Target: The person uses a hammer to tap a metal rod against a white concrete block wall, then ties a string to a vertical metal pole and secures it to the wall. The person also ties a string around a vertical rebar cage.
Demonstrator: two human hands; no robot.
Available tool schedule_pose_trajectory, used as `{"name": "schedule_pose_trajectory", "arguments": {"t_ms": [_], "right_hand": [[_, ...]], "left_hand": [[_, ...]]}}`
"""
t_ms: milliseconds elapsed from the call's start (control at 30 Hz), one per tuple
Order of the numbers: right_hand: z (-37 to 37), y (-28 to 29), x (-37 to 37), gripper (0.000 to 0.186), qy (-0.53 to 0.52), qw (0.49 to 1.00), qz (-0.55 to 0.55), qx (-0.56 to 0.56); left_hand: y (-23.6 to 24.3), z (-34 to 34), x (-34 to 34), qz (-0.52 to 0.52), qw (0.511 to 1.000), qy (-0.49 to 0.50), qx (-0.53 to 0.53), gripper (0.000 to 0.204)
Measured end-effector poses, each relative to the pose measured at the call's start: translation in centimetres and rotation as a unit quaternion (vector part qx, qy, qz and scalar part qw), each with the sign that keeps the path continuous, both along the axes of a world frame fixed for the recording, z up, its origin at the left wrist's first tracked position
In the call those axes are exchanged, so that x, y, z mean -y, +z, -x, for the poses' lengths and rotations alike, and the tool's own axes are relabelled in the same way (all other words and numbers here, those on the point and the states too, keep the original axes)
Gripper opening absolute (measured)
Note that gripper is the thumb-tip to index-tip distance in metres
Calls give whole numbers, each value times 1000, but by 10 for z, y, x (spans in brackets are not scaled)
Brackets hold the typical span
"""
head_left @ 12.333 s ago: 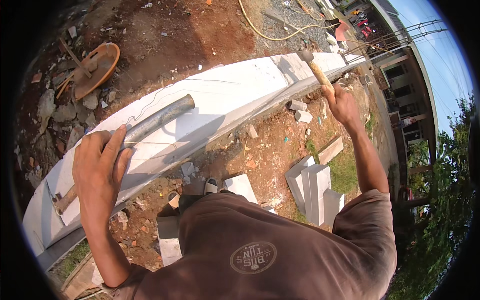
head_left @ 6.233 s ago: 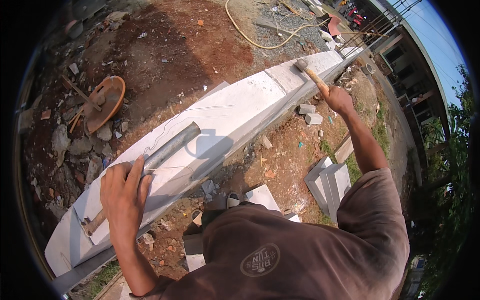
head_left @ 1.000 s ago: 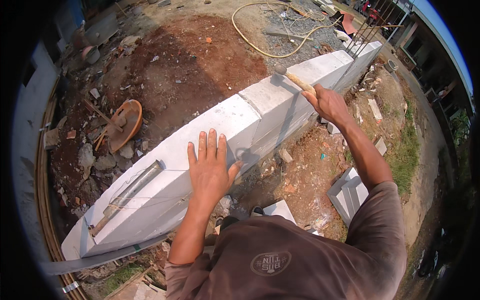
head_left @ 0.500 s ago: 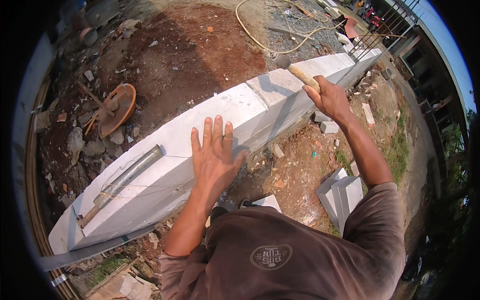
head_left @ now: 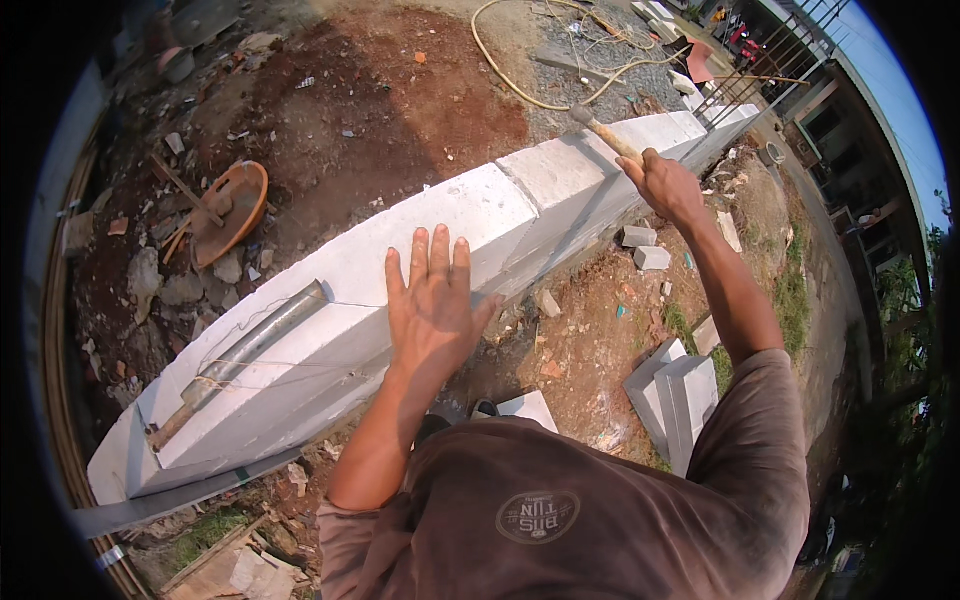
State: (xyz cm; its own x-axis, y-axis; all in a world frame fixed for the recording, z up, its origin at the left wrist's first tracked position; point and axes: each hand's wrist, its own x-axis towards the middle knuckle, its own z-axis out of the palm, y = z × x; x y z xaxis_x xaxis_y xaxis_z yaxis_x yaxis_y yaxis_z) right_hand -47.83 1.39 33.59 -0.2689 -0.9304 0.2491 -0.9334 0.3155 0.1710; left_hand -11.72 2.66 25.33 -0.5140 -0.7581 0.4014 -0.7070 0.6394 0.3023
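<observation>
Flat palm on the wall, hammer over the pale blocks

And here are both hands out over a wall of white blocks (head_left: 465,208), which runs on a slant from lower left to upper right. The left hand (head_left: 430,315) is spread on the top face, fingers apart and pointing away from the body, thumb out wide toward the near edge. It clamps on nothing. A flat palm there probably braces the leaning body, or feels how the surface sits.

Over to the right hand (head_left: 668,187): its fingers are wrapped around the wooden handle of a hammer (head_left: 606,137). The grip is toward the handle's lower end, presumably leaving the head free to swing. That head reaches over the wall's far side, beyond a visible joint between blocks; whether it touches them, this angle cannot tell.

Look left along the top! A metal tube (head_left: 262,345) lies lengthwise there with thin wire around it, likely laid that way to fit the narrow ledge, and clear of the left hand. Behind it, an orange basin (head_left: 262,207) tilts among rubble. On the near side, larger white blocks (head_left: 688,405) lean together on the ground, seemingly within easy reach.
</observation>
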Motion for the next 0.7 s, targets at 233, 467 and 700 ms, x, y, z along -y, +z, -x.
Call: {"name": "schedule_pose_trajectory", "arguments": {"t_ms": [233,467,700], "right_hand": [[9,-7,-4,57,-22,999,-35,-21],[-42,17,-10,57,32,998,36,47],[2,3,-8,57,-60,998,-16,9]], "left_hand": [[-4,-3,-4,7,1000,5,0,68],[-5,-5,-3,5,1000,16,4,67],[-7,0,-1,7,1000,-8,-16,68]]}}
